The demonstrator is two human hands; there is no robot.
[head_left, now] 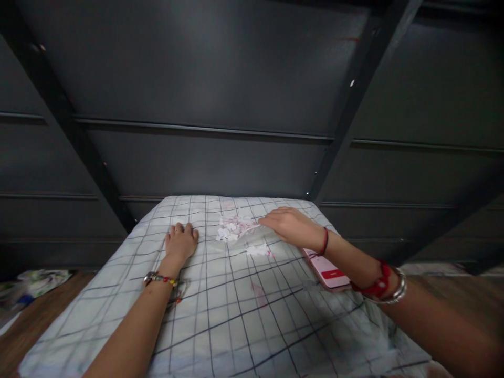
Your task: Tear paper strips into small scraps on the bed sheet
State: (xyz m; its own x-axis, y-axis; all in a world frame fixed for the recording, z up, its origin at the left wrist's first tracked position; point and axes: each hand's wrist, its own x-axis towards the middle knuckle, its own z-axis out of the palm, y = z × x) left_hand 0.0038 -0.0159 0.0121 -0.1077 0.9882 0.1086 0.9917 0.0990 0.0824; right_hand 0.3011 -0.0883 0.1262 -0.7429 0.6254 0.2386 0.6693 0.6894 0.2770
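Observation:
My left hand (181, 240) lies palm down on the checked cloth (220, 310), fingers a little apart and holding nothing. The fingers of my right hand (289, 226) are closed on the edge of a clear plastic bag (254, 236), which lifts slightly off the cloth there. White paper scraps (232, 229) with pink marks are heaped at the bag; whether all of them lie inside it I cannot tell. A smaller cluster of scraps (258, 250) sits at its near side. Under my right wrist is a pink phone-like object (328, 273) with a red label, partly hidden.
Dark metal panels (212, 163) with ribs stand upright behind the cloth-covered surface. Crumpled items (43, 281) lie on the brown floor (66, 299) at the left. A faint pink stain (258, 295) marks the cloth near the middle.

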